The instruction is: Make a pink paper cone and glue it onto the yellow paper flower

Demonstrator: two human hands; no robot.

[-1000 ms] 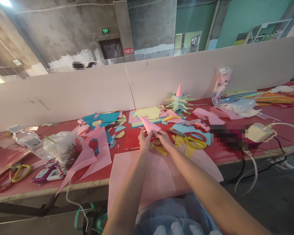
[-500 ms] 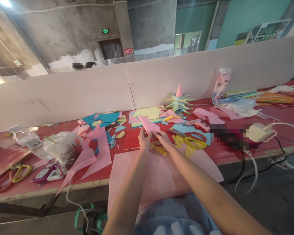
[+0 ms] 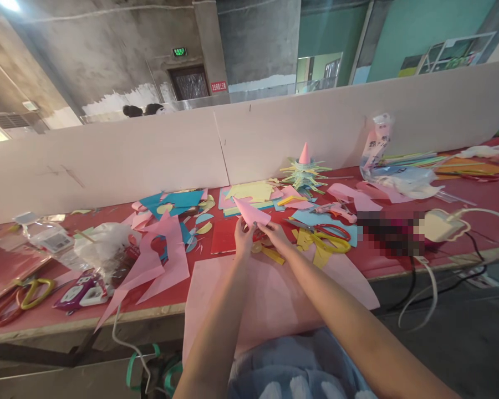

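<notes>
A pink paper cone [image 3: 250, 212] is held up over the table between both hands, its tip pointing up and to the left. My left hand [image 3: 244, 234] grips the cone's lower left edge, with the thumb against the wide end. On the other side, my right hand [image 3: 275, 233] pinches the rim near the lower right. Behind them stands a paper tree [image 3: 305, 172] with green and yellow fringes and a pink cone on top. Under the hands lie a red sheet [image 3: 223, 237] and yellow paper scraps [image 3: 273, 255].
Yellow-and-red-handled scissors [image 3: 330, 239] and a pink glue gun [image 3: 336, 210] lie to the right. Cut pink paper [image 3: 172, 244], a plastic bag [image 3: 103, 249] and more scissors [image 3: 23, 296] are on the left. A pale board [image 3: 149, 160] closes off the back.
The cone has tilted very slightly, its tip shifting a little to the left. Both hands keep their hold in nearly the same place.
</notes>
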